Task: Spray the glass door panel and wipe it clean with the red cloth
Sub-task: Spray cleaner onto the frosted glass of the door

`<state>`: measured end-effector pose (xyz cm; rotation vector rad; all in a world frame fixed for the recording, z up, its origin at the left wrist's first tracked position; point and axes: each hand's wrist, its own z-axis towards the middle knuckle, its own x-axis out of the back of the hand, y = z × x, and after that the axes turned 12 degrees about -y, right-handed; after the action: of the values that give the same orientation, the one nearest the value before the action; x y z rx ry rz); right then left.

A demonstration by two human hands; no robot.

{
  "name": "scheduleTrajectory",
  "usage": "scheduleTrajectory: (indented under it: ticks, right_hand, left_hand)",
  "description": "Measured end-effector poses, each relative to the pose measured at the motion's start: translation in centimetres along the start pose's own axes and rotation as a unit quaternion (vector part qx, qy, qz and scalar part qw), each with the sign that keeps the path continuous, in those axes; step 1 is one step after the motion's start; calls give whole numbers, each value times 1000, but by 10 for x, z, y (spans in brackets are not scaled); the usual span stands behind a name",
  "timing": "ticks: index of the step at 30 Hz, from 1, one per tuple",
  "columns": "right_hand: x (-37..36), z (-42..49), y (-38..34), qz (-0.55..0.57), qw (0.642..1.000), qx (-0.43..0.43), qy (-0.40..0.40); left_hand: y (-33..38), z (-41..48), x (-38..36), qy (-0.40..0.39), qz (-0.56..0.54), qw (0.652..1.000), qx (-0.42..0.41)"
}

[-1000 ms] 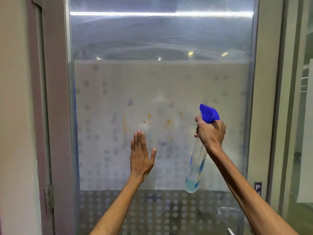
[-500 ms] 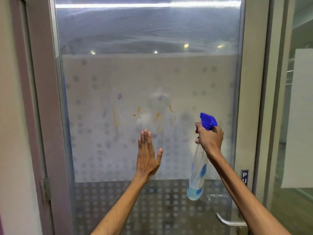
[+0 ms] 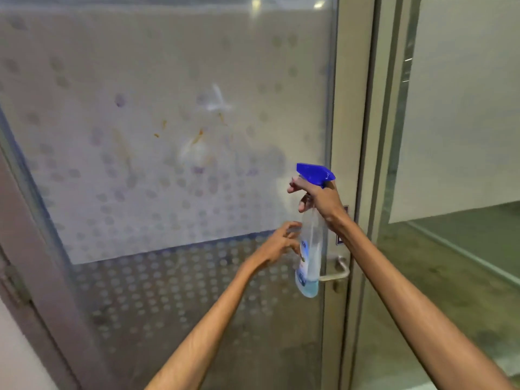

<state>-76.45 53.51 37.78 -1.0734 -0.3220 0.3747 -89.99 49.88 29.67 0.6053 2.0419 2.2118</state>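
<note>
The frosted, dotted glass door panel (image 3: pixel 157 164) fills the view, with orange and purple smears and wet spray patches near its middle. My right hand (image 3: pixel 320 199) holds the neck of a clear spray bottle (image 3: pixel 309 257) with a blue trigger head and a little blue liquid at the bottom; its fingers are spread off the trigger. My left hand (image 3: pixel 278 243) is off the glass, fingers apart, right beside the bottle's body. No red cloth is in view.
A metal lever handle (image 3: pixel 337 273) sits on the door's right stile (image 3: pixel 349 108), just behind the bottle. A second glass pane (image 3: pixel 455 136) stands to the right. The door frame and a hinge (image 3: pixel 14 282) run down the left side.
My left hand left the glass and moved right and down to the bottle. My right hand lowered the bottle toward the handle and loosened its fingers. The view shifted right and down.
</note>
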Motion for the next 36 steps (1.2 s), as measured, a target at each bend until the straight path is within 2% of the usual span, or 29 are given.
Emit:
scheduleTrajectory:
  ticks: [6,10,15,21,25,36]
  right_hand:
    - [42,-43,7,2,1000,-20,2]
    - [66,-75,5,-28,998,-39,37]
    - [90,-115,-11,-56,993,-52,86]
    - [100,-167,-33,-53,978,-30,201]
    - [102,-200,-43,-74,964,-31,253]
    - [118,-285,-81,-202,929,-90,297]
  left_hand:
    - [-17,23,-40,-197,51,978,43]
    - [-18,35,-70,-267,77,960,48]
    - [-12,33,-113,-263,136,955,6]
    - [-10,23,-162,-280,120,951,-58]
    - [-10,9,-195,-254,147,952,-90]
    - [4,-18,-271,-276,171,930,-172]
